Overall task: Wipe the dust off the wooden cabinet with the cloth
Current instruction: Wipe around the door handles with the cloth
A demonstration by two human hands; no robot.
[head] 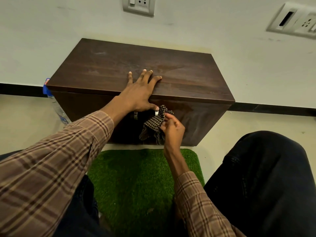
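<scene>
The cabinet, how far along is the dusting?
Done: hard to judge; pale smudges show on the wooden cabinet top, so it looks not fully wiped. In hand: the left hand rests flat on the top, thumb over the front edge, while the right hand grips the checked cloth against the front, by the metal handle. Left: the top, probably the rest of the front too.

The wooden cabinet (136, 69) was dark brown, the houndstooth cloth (153, 124) brown-and-black, the artificial-grass mat (136, 182) green, the sleeves (51, 168) tan plaid.
</scene>
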